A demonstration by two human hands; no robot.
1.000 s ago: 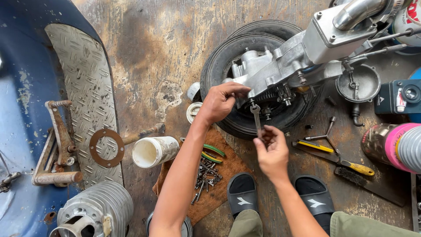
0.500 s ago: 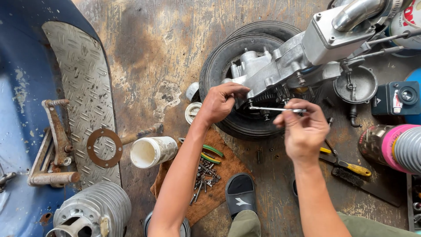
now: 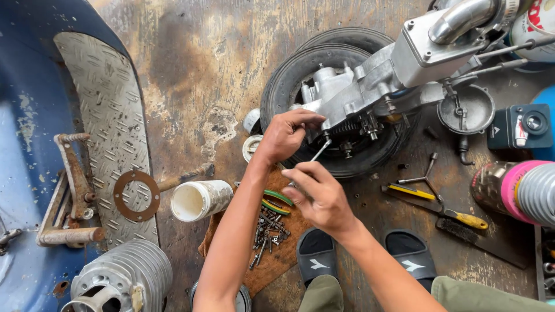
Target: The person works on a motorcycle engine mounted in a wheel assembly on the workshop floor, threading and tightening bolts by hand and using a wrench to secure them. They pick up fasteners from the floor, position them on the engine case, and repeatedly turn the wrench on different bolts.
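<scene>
rod (image 3: 319,151) tip hidden under engine case (image 3: 352,98) | left hand (image 3: 284,136) covers joint

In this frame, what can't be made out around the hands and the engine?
Head view only:
- Tip of the thin metal tool: hidden where it meets the engine casing, behind the left hand.
- Tool's handle end: covered by the right hand.
- Tyre: far side hidden under the casing.
- Loose bolts on the brown mat: too small to tell apart.
- Finned cylinder: cut off by the bottom edge.
</scene>
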